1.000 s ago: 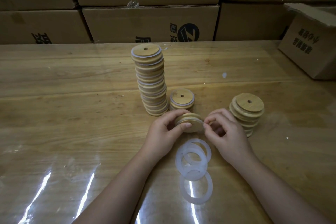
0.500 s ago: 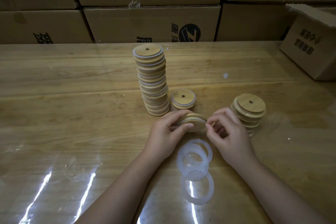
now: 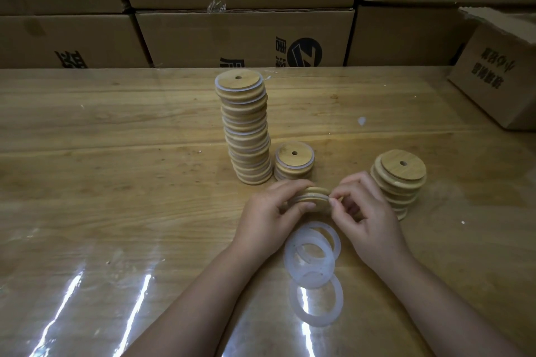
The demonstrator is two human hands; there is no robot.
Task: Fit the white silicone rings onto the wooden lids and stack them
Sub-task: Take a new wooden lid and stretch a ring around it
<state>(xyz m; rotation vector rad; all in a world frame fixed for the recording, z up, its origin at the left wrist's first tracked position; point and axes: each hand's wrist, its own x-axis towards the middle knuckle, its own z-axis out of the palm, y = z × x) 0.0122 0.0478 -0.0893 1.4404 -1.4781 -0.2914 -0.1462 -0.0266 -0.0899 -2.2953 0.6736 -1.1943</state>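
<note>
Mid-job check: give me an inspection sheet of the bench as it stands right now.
Surface: wooden table, glossy, with streaks of glare near the front.
Job's things: tall stack of ringed lids; short stack beside it; stack of bare-looking lids at right; loose rings overlapping near the front; held lid with white showing at its edge.
Clutter: small white scrap on the table.
Grippers: left hand grips the held lid; right hand pinches its rim.
Cables: nothing seen.
Surroundings: stacked cardboard boxes behind; another box at far right.
</note>
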